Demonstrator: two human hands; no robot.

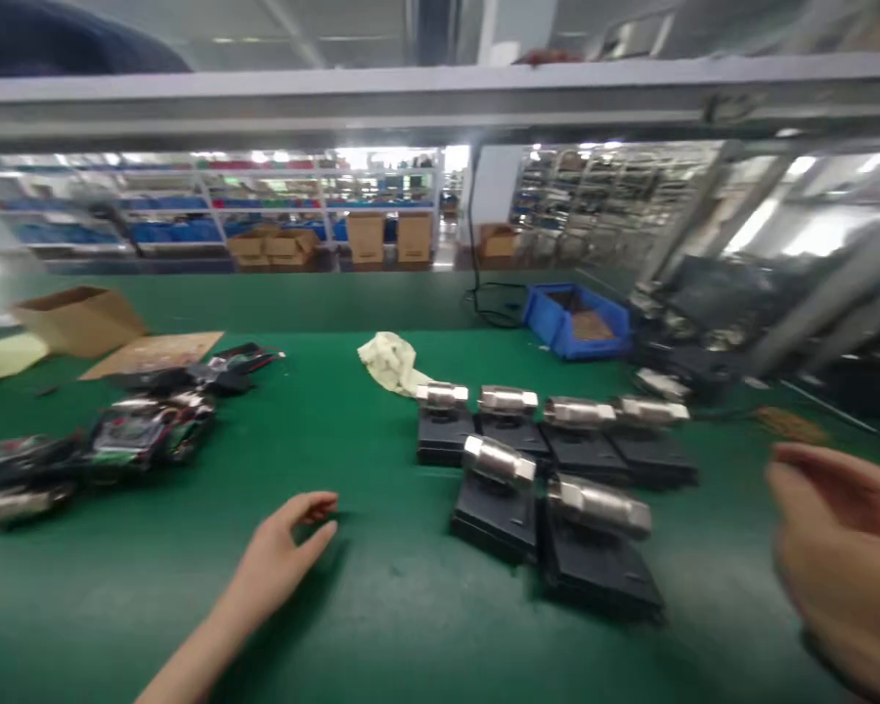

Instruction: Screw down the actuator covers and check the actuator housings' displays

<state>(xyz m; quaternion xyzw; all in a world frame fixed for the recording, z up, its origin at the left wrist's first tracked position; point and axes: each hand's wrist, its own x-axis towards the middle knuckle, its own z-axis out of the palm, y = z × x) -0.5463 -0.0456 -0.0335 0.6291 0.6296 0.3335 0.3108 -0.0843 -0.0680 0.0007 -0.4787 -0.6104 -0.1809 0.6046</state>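
The right hand [843, 557] is seen blurred at the right edge, its fingers curled; whether anything is held by them cannot be told. The fingers of the left hand [283, 548] are parted narrowly from the thumb, with nothing gripped. Between the hands, six black boxes [495, 508] topped with metal fittings [597, 504] are grouped on the green mat [381, 626]. Beyond them are placed a pale cloth [387, 360] and a blue bin [597, 348]; dark electronic parts [128, 435] are scattered at left.
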